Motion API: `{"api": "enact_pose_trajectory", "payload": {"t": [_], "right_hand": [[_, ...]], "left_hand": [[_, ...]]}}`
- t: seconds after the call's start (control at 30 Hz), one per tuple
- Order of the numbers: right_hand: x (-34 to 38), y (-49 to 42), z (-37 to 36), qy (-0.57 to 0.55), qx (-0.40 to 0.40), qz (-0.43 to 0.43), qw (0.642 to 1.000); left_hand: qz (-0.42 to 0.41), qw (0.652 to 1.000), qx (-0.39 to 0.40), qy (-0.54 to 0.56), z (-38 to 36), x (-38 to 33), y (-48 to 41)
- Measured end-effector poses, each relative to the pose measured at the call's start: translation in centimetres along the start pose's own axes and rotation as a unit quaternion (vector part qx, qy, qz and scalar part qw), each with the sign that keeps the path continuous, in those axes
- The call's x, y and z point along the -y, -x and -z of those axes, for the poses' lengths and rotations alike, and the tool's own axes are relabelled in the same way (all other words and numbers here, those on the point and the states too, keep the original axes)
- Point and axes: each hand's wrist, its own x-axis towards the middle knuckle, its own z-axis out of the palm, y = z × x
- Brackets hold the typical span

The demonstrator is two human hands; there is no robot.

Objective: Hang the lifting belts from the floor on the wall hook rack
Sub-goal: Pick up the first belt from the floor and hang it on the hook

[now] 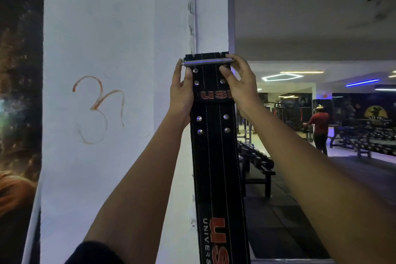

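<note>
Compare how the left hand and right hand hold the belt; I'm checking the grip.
The left hand holds the belt by its left edge, thumb flat on its face. The right hand sits higher at the right edge, fingers curled over the end of the metal buckle bar. Both grip the top end, raised against the white wall.

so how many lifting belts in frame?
1. A black leather lifting belt with red lettering hangs vertically against the white wall, its buckle end held by the left hand and right hand. Others may lie below the frame.
</note>
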Motion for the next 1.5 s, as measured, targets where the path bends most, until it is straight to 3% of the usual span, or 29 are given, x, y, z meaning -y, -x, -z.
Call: {"api": "enact_pose_trajectory", "payload": {"t": [0.2, 0.47, 0.57, 0.83, 1.13, 1.33, 1.5], "right_hand": [[-3.6, -2.3, -2.0, 0.035, -0.030, -0.031, 0.998], [-7.6, -4.6, -3.4, -0.029, 0.034, -0.130, 0.990], [-8.9, -6.4, -3.9, -0.040, 0.019, -0.170, 0.984], [-9.7, -12.5, -5.6, 0.007, -0.009, -0.121, 0.993], [-10.2, -17.2, -7.1, 0.027, -0.067, -0.118, 0.990], [-10.6, -17.4, -8.0, 0.030, -0.065, -0.131, 0.989], [-11.5, -16.1, -7.8, 0.017, -0.065, -0.121, 0.990]], "left_hand": [[-0.057, 0.997, 0.039, -0.028, 3.1, 2.6, -5.0], [-0.026, 0.998, 0.005, 0.062, 3.8, 5.0, -10.1], [-0.023, 0.998, 0.002, 0.062, 3.6, 5.5, -11.7], [-0.090, 0.995, -0.027, -0.024, 3.2, 5.4, -16.3], [-0.053, 0.997, -0.056, 0.012, 1.6, 4.6, -20.1], [-0.016, 0.996, -0.080, 0.045, 2.3, 5.8, -21.5], [-0.035, 0.995, -0.086, 0.023, 2.6, 7.2, -20.9]]}}
